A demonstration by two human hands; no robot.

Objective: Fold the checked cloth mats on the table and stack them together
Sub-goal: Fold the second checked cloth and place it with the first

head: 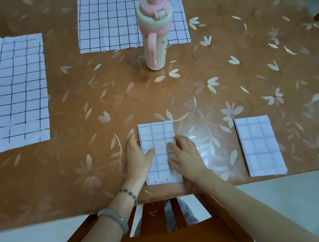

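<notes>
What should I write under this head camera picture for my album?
Both hands, left hand and right hand, press a folded checked mat; another folded mat waits nearby.

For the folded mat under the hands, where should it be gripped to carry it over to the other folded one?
Probably by its long right edge. The folded mat lies flat as a narrow rectangle, with the right hand already resting on that side and the left hand on the other. Pinching both long edges from the sides would likely keep the layers closed while moving right toward the second folded mat.
</notes>
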